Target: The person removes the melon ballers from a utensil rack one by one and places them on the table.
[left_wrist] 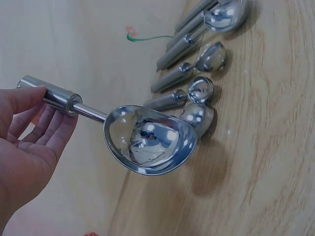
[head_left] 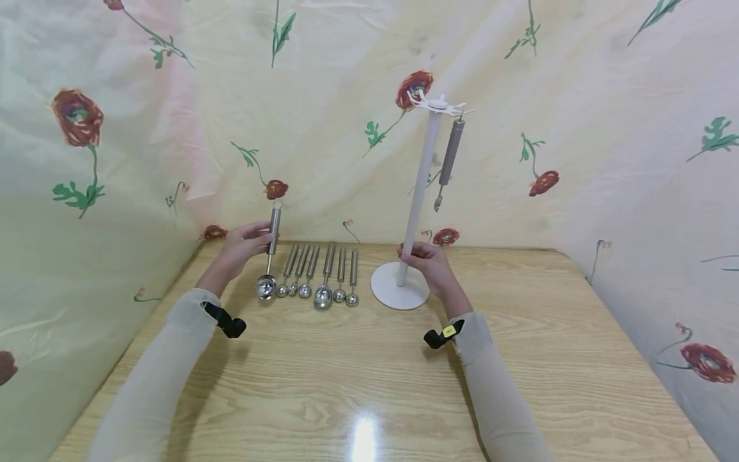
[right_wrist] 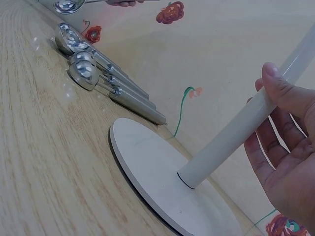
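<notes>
My left hand [head_left: 245, 245] holds a large metal ice cream scoop [left_wrist: 150, 140] by its handle, thumb on one side and fingers on the other. The scoop's bowl hangs downward in the head view, over the left part of the table. In the right wrist view, my right hand [right_wrist: 290, 132] grips the white pole [right_wrist: 231, 137] of an upright stand, a little above its round base [head_left: 383, 289]. A slim tool with a grey handle [head_left: 452, 154] and a small metal tip hangs from one of the hooks [head_left: 437, 104] at the stand's top.
Several metal scoops of different sizes [head_left: 323, 296] lie in a row between the held scoop and the stand, handles toward the back. The wooden table [head_left: 323, 378] meets a flower-patterned cloth [head_left: 323, 128] at its back and sides.
</notes>
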The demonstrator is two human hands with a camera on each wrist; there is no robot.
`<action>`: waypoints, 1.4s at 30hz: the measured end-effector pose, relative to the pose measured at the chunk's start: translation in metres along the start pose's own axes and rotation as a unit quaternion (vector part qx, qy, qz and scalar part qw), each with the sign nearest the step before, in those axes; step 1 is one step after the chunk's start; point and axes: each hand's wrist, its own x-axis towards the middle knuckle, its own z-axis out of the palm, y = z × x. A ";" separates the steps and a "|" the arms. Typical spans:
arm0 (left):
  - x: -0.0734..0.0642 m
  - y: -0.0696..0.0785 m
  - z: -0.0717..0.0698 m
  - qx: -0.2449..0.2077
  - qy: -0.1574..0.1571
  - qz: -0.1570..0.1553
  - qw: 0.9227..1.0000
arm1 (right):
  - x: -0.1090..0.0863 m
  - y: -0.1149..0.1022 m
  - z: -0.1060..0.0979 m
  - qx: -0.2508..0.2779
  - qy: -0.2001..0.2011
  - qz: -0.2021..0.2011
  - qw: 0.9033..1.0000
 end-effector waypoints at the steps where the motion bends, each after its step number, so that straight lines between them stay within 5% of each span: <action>1: 0.001 -0.002 -0.001 -0.002 0.002 -0.001 1.000 | 0.000 0.000 0.000 0.002 -0.001 -0.001 1.000; 14: 0.013 -0.026 -0.001 -0.022 0.035 -0.039 0.998 | -0.001 -0.001 -0.001 0.012 0.001 0.005 1.000; 30: 0.016 -0.035 0.008 -0.020 0.046 -0.095 0.994 | -0.002 -0.001 0.001 0.004 0.006 0.001 1.000; 42: 0.015 -0.041 0.011 0.005 0.058 -0.106 0.993 | -0.002 0.000 0.000 -0.001 0.004 0.005 1.000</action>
